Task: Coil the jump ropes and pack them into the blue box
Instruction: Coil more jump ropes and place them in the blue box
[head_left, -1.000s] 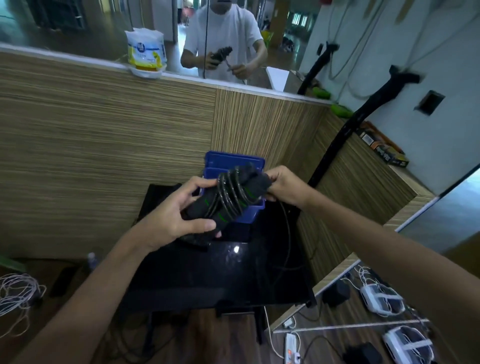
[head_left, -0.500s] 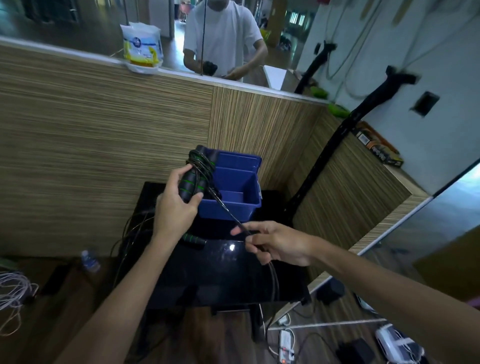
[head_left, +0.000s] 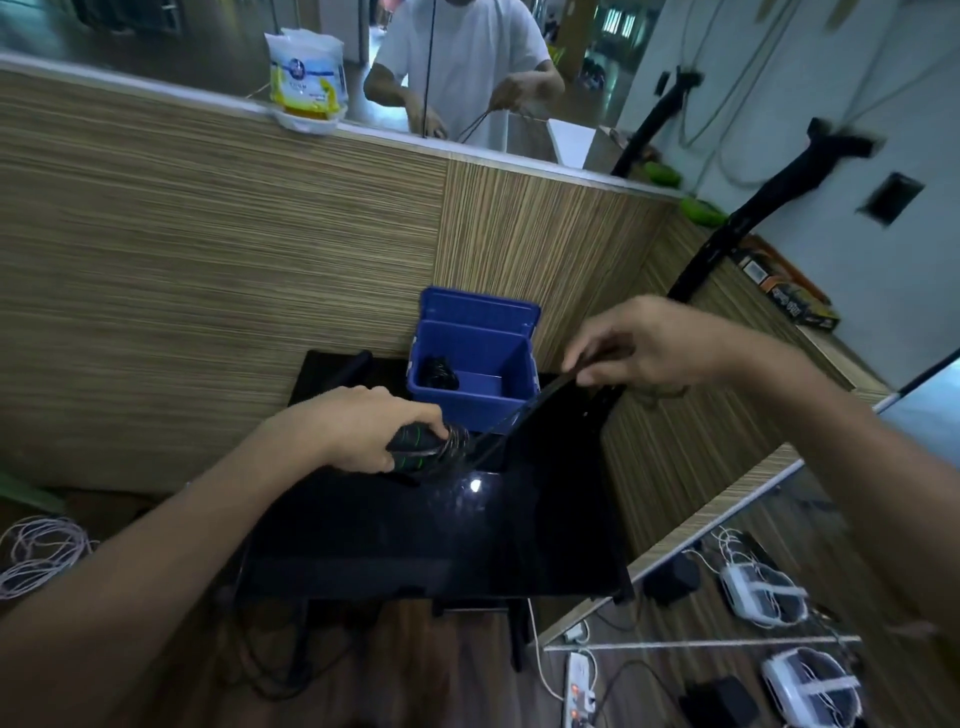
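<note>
Two hands in shot. The left hand (head_left: 363, 434) has its grip clenched round the black-and-green handles (head_left: 415, 451) with cord looped on them, above the black surface (head_left: 441, 540). The right hand (head_left: 644, 348), at 2 o'clock from it, pinches the one loose cord (head_left: 524, 410). One blue box (head_left: 475, 400) at 12 o'clock holds one coiled rope (head_left: 439, 374).

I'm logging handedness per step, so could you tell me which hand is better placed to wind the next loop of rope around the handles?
Probably the right hand: it pinches the free rope above the blue box, while the left hand grips the handles.
</note>
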